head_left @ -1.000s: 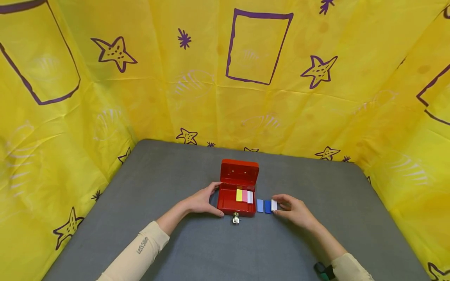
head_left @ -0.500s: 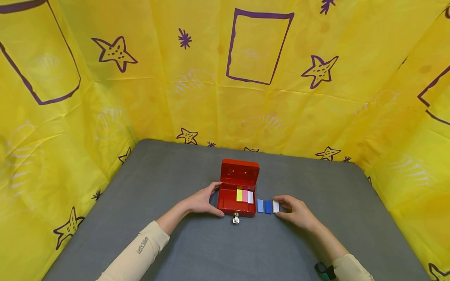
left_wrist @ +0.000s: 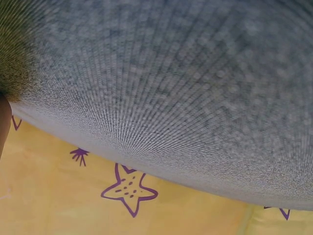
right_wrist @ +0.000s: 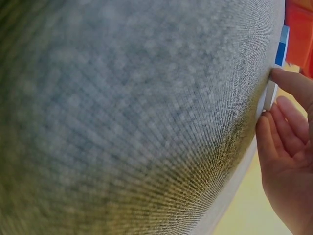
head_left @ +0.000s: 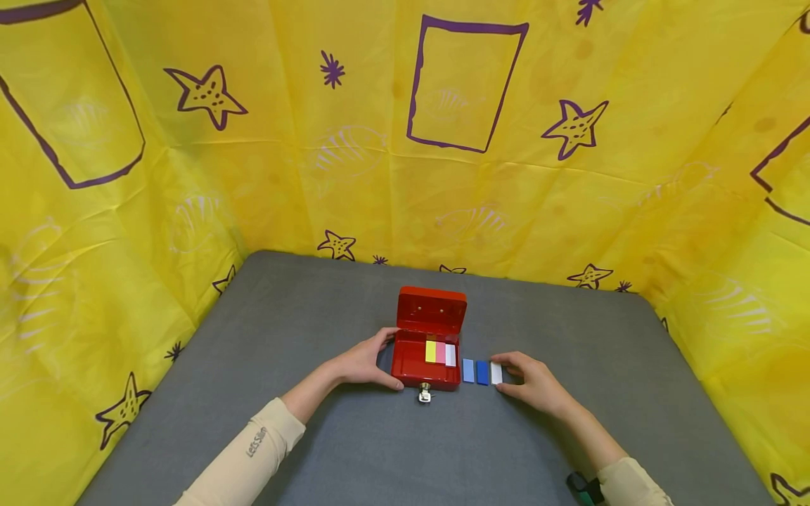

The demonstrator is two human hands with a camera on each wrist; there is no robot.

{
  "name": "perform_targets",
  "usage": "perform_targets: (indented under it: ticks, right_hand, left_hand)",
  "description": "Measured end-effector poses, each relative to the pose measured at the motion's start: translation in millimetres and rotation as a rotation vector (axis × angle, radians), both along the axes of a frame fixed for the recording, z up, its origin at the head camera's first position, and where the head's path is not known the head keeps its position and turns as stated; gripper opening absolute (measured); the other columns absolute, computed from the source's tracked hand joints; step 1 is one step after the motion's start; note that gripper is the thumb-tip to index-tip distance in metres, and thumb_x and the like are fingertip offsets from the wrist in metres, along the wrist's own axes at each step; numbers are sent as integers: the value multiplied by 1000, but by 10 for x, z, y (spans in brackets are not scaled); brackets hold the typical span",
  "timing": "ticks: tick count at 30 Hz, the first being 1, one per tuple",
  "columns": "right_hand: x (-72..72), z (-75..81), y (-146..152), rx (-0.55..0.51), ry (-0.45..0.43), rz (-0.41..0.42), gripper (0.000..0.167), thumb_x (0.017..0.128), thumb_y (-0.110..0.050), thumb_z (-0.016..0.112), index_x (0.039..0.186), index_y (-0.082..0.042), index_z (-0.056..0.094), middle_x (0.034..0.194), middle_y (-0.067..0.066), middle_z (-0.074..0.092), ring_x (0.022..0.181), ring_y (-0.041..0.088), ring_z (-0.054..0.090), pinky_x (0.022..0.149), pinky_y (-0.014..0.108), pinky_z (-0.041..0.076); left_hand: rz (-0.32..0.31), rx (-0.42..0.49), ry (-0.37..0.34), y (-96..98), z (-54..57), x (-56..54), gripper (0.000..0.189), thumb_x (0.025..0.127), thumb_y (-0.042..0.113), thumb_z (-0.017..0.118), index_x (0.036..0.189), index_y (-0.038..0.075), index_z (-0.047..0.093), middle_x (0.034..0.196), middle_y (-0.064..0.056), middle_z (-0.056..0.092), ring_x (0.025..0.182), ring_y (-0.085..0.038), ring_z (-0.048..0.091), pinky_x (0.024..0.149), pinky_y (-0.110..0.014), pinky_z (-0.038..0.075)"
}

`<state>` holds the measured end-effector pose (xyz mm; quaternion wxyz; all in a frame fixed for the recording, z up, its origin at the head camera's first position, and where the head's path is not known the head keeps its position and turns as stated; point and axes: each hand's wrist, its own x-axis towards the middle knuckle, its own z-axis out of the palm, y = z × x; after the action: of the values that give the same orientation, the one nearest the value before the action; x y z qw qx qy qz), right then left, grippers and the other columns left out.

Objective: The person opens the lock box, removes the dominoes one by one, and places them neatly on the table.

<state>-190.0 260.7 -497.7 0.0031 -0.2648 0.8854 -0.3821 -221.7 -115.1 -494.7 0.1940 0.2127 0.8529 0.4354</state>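
Observation:
A red cash box (head_left: 414, 358) stands with its lid raised on the grey table; yellow, pink and white blocks (head_left: 440, 353) lie side by side in it. My left hand (head_left: 363, 362) holds the box's left side, thumb at the front corner and fingertips towards the back. To the right of the box, a light blue block (head_left: 468, 370), a dark blue block (head_left: 483, 372) and a white rectangular block (head_left: 496, 373) lie in a row. My right hand (head_left: 531, 379) pinches the white block by its two ends. In the left wrist view, only a sliver of the hand shows.
A metal latch (head_left: 425, 392) hangs at the box's front. The grey tabletop (head_left: 329, 295) stretches around it. Yellow cloth (head_left: 285, 176) with purple drawings hangs behind the table and at both sides. A dark band (head_left: 583, 486) sits at the right wrist.
My right hand has set the white block slightly to the right, apart from the dark blue one and flat on the table. The left hand and box have stayed still.

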Motion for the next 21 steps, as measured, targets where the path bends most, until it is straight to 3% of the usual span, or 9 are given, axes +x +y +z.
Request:
perform_targets:
  ticks: [13,21]
  right_hand:
    - [-7,15,2,30,-56,-15,46,82,-8,78,124,-1,62,120,10,62,109,27,59,93,42,50]
    - [2,25,-13,-17,-65,-32,46,82,-8,79,124,1,61,120,12,64,110,29,60,93,42,50]
  left_hand:
    - [-3,9,0,0,0,0,101,70,36,87,148,13,28,151,-9,36,137,-31,38,110,-47,33]
    - [3,-3,-2,-2,0,-7,102,70,38,87,149,14,28,151,-10,36,136,-32,38,110,-49,33]
